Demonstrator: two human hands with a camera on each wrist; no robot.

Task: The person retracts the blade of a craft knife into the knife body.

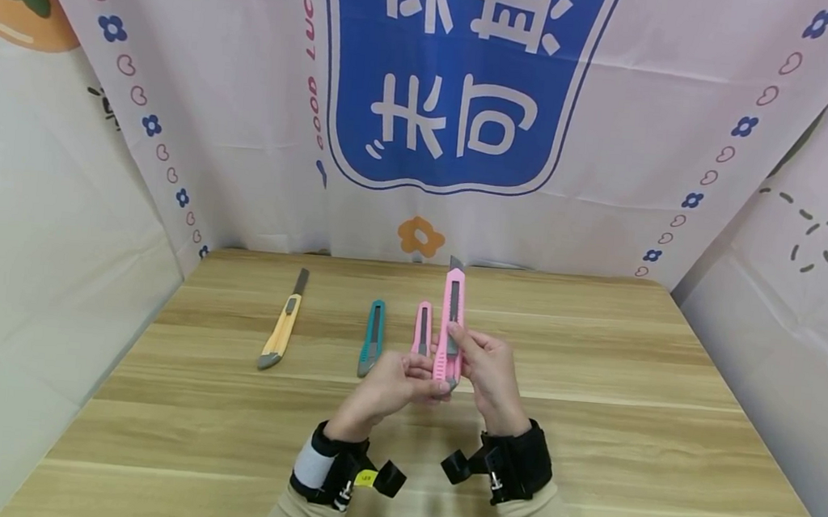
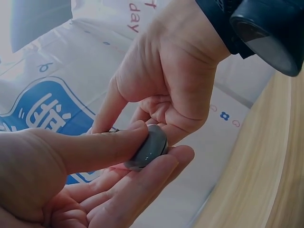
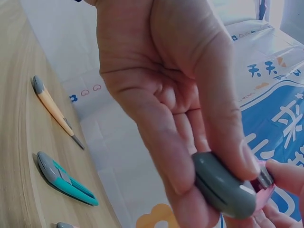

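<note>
A pink utility knife [image 1: 452, 310] stands roughly upright in both hands, its grey blade showing at the top. The left hand [image 1: 391, 386] pinches its grey end cap [image 2: 151, 149] between thumb and fingers. The right hand [image 1: 495, 378] grips the knife's side, thumb on the slider area. In the right wrist view, the right fingertips [image 3: 286, 179] meet the pink body just beyond the end cap. Behind the hands another pink utility knife [image 1: 422, 324] lies on the table, its lower part hidden by the left fingers.
A teal utility knife [image 1: 374, 336] lies left of the hands on the wooden table [image 1: 626, 437]. Farther left is a yellow utility knife [image 1: 283, 325] with its blade extended. A printed white cloth [image 1: 247, 156] hangs behind the table, with more cloth at both sides.
</note>
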